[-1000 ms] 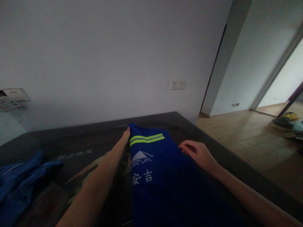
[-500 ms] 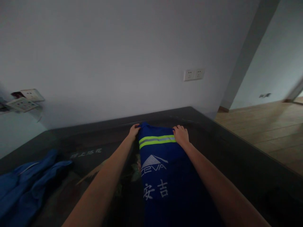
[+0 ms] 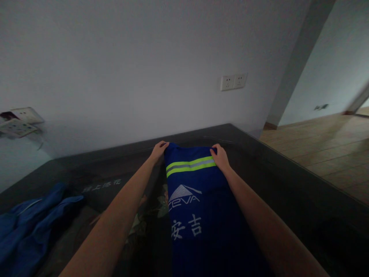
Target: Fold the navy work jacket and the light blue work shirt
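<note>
A folded dark blue work jacket (image 3: 190,246) lies lengthwise in front of me, with a yellow-green and silver reflective band near its far end. White "CEVA" lettering, a triangle logo and two Chinese characters show on its upper face. At the far left corner, my left hand (image 3: 159,150) pinches the cloth between thumb and fingers. My right hand (image 3: 220,157) is closed on the far right corner, just beyond the band. The near end of the jacket fades into shadow between my forearms.
The jacket is on a dark surface (image 3: 253,173) with printed flowers and characters, its far edge along the wall. Another blue garment (image 3: 34,223) lies crumpled at left. Sockets (image 3: 233,82) are on the wall; wooden floor (image 3: 317,142) shows at right.
My right hand's fingers have curled round the jacket's corner, where they lay flatter before. Both hands and the jacket's far end sit slightly higher and further left in view, as the camera has shifted.
</note>
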{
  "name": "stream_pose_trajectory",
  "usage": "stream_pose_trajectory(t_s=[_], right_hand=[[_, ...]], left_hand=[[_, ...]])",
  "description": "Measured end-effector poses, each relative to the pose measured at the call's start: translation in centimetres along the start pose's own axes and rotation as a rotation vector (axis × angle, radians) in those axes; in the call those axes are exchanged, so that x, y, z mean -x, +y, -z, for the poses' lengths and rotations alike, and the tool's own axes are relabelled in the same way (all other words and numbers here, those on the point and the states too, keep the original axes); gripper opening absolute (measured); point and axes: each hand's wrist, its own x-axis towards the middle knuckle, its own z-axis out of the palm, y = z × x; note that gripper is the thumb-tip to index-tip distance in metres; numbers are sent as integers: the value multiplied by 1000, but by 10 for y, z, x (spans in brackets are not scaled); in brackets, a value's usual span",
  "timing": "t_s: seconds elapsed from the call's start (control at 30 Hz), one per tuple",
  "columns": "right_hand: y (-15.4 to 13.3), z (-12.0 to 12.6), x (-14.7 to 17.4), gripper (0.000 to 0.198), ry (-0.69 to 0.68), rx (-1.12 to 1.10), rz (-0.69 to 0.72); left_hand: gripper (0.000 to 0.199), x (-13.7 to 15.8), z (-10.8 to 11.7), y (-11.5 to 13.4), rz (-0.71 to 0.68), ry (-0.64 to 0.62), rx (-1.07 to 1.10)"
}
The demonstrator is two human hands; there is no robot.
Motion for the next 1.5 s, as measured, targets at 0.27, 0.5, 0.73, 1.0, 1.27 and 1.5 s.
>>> stream_pose_trajectory(t_s=[0.27,0.5,0.73,1.0,1.27,1.5], right_hand=[[-4,7,0,9,103,-59,-28],[-10,7,4,10,-102,259,-56],[-13,7,4,17,-173,332,-98],[-17,12,6,19,-183,326,-91],[-26,20,6,23,-147,352,-50],[-49,13,10,29,-193,289,272]], left_hand=[[19,-1,-8,5,-145,65,-249],[23,17,-19,5,-181,19,-964],[32,33,-23,34,-264,83,-866],[66,69,-70,38,-122,-299,-882],[64,76,-76,30,-83,-296,-916],[58,71,-71,30,-66,-351,-811]])
